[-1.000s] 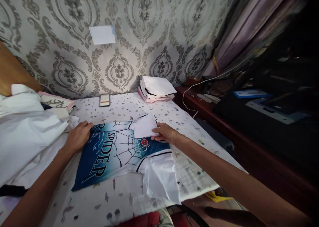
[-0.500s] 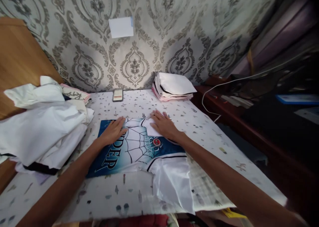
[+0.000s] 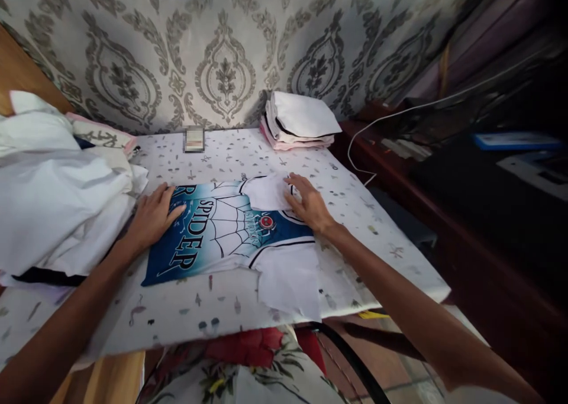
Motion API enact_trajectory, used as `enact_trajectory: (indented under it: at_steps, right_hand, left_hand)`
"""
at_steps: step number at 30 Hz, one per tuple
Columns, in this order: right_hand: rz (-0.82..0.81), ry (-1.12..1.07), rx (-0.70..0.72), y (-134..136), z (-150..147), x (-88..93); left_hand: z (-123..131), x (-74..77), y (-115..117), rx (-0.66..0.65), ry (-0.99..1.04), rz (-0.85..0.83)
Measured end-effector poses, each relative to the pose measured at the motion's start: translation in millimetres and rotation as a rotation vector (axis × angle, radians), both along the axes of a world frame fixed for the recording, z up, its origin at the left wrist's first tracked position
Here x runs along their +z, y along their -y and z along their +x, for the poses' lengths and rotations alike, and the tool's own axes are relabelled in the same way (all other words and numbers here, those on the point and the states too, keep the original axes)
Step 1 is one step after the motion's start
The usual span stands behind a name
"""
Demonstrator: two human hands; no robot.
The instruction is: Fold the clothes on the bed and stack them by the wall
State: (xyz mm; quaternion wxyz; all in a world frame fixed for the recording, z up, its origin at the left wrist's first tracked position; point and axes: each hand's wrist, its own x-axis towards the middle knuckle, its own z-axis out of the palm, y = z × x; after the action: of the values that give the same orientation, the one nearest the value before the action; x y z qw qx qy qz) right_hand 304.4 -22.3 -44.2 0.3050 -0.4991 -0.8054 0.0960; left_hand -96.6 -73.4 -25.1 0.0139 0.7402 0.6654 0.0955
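Note:
A blue and white T-shirt (image 3: 228,229) with "SPIDER" lettering, a web print and a red-centred spider lies on the table, its hem to the left and neck to the right. My left hand (image 3: 153,215) rests on the hem end, fingers stretched out and thumb apart. At the far side, the white sleeve (image 3: 266,192) is folded in over the shirt body. My right hand (image 3: 308,206) touches the end of that sleeve near the collar, its fingers apart. The near white sleeve (image 3: 288,280) spreads out toward the table's front edge.
White clothes (image 3: 66,203) lie heaped at the left. Folded clothes (image 3: 304,117) are stacked at the back right. A small framed item (image 3: 194,139) stands near the patterned wall. To the right, a white cable (image 3: 355,149) hangs over dark red furniture (image 3: 444,238).
My left hand has slid left toward the hem, and my right hand has moved right along the far sleeve, which lies more spread out. The view has tilted down.

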Motion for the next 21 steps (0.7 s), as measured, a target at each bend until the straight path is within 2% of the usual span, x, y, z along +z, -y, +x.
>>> enact_trajectory:
  at_steps: [2, 5, 7, 9, 12, 15, 19, 21]
  right_hand:
    - [0.008, -0.012, 0.032, 45.8, 16.8, 11.8]
    - [-0.115, 0.102, 0.311, 118.5, 38.3, 23.2]
    - [-0.137, 0.181, 0.376, 155.3, 45.8, 25.4]
    - [-0.097, 0.218, 0.381, 176.4, 46.2, 25.4]
    - [-0.062, 0.216, 0.382, 184.2, 37.3, 26.6]
    - [-0.103, 0.172, 0.402, 182.4, 28.9, 31.9]
    - [-0.276, 0.077, 0.407, 174.6, 32.0, 43.8]
    - [-0.422, -0.003, 0.360, 156.8, 35.4, 52.8]
  left_hand:
    - [4.9, 15.2, 28.8, -0.166, 0.096, -0.070]
    - [11.1, 32.2, 69.4, -0.410, 0.127, -0.293]
    - [11.7, 34.1, 88.2, -0.471, 0.065, -0.341]
    - [8.4, 29.1, 99.2, -0.475, 0.006, -0.305]
    - [0.0, 17.8, 105.4, -0.474, -0.017, -0.243]
    - [-7.0, 12.7, 106.7, -0.464, 0.034, -0.224]
    - [-14.8, 19.9, 100.4, -0.377, 0.221, -0.305]
    - [-18.8, 26.5, 87.9, -0.322, 0.335, -0.358]
